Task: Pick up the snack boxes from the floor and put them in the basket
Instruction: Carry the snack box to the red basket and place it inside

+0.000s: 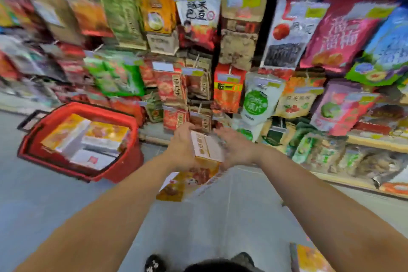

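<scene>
Both bare arms reach forward over the grey floor (66, 194). The left hand (182, 150) grips one side of a snack box (207, 150) and the right hand (237, 149) presses flat against the other. To the left stands a red basket (123, 168) holding similar boxes (88, 137), before blurred shelves (364, 141) of snack bags.

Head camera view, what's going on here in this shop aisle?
A person grips a white and orange cardboard snack box in the left hand, with the right hand open against its other side. A similar yellow box lies just beneath on the grey floor, and a third box at bottom right. The red plastic basket on the left already holds several boxes.
</scene>
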Demonstrator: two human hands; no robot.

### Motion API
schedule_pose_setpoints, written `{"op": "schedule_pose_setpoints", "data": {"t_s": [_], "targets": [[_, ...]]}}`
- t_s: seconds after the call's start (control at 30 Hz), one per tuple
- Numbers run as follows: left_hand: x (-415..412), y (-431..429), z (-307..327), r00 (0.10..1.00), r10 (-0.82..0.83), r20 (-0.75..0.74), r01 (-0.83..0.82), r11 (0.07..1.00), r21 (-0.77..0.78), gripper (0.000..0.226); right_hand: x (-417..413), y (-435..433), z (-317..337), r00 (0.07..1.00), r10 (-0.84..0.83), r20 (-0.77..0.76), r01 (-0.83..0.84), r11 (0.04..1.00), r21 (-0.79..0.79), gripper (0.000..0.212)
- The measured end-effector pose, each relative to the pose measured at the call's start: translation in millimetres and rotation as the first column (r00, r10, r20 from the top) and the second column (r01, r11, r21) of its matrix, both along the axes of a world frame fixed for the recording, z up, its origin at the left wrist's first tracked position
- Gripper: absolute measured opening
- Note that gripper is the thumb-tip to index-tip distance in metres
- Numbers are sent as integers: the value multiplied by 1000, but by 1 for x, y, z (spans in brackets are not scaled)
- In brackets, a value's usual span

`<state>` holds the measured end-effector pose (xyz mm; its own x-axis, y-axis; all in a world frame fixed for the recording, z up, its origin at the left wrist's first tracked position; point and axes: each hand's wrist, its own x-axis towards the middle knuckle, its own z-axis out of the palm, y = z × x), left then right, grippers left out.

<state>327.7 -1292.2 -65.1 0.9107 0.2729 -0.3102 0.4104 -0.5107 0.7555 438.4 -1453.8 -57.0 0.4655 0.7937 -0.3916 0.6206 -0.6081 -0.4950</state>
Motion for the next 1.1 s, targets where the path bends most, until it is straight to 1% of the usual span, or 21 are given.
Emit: {"op": "schedule_pose_setpoints", "data": {"t_s": [0.07,0.13,0.17,0.3,0.33,0.4,0.43,0.5,0.57,0.6,0.63,0.7,0.73,0.77,0.8,0.87,0.9,0.93,1.0,1.03,1.1], "targets": [[-40,53,-4,1000,20,-3,-20,999,39,125,-28,65,-4,986,146,82,-141,988,-65,117],[-76,97,1,999,43,10,-43,998,42,118,-55,120,-9,967,229,112,-226,973,-32,109],[-92,118,2,998,62,8,-62,997,35,119,-69,144,-7,967,241,82,-241,970,-8,103],[-143,195,2,987,162,1,-162,985,-66,127,-116,227,-4,983,176,-57,-166,975,149,89],[-155,216,2,978,207,2,-206,974,-94,127,-126,251,-7,984,160,-84,-142,972,187,86],[-169,245,-2,952,306,6,-303,945,-120,122,-137,283,-6,984,129,-126,-101,973,206,82],[-175,262,-6,925,381,8,-377,918,-122,118,-139,301,-6,980,102,-171,-66,977,202,78],[-186,293,-17,840,541,-32,-542,836,-86,114,-136,329,-12,947,6,-321,64,977,205,73],[-198,329,-35,733,676,-77,-679,734,-25,100,-127,355,-22,884,-105,-455,213,958,193,83],[-201,344,-43,682,725,-96,-729,684,-9,92,-121,366,-28,857,-166,-488,279,946,168,89],[-203,364,-55,633,766,-111,-773,634,-33,92,-114,380,-33,824,-207,-527,325,935,142,91],[-200,391,-62,522,837,-164,-852,520,-58,109,-102,406,-43,747,-252,-615,391,915,100,86],[-198,407,-66,452,870,-194,-892,444,-85,112,-95,422,-47,712,-268,-650,412,908,76,82],[-196,424,-71,392,897,-205,-919,373,-128,110,-89,438,-52,676,-284,-680,431,901,53,79],[-194,435,-70,355,903,-242,-931,315,-186,110,-85,449,-54,644,-304,-702,452,891,29,78],[-186,462,-70,355,873,-335,-919,261,-295,114,-73,478,-64,591,-336,-733,473,881,-23,77],[-183,476,-72,357,857,-371,-919,250,-306,107,-68,491,-68,556,-352,-753,482,874,-53,74],[-178,490,-73,330,858,-394,-930,224,-292,94,-62,508,-70,528,-364,-767,488,869,-76,70],[-170,520,-77,283,859,-427,-938,154,-311,76,-49,542,-72,516,-361,-777,495,866,-74,64],[-164,533,-81,278,855,-438,-936,139,-322,70,-44,559,-73,518,-356,-778,495,866,-67,62],[-158,557,-87,267,832,-486,-942,121,-312,60,-37,596,-81,558,-367,-744,489,870,-62,56]]}}
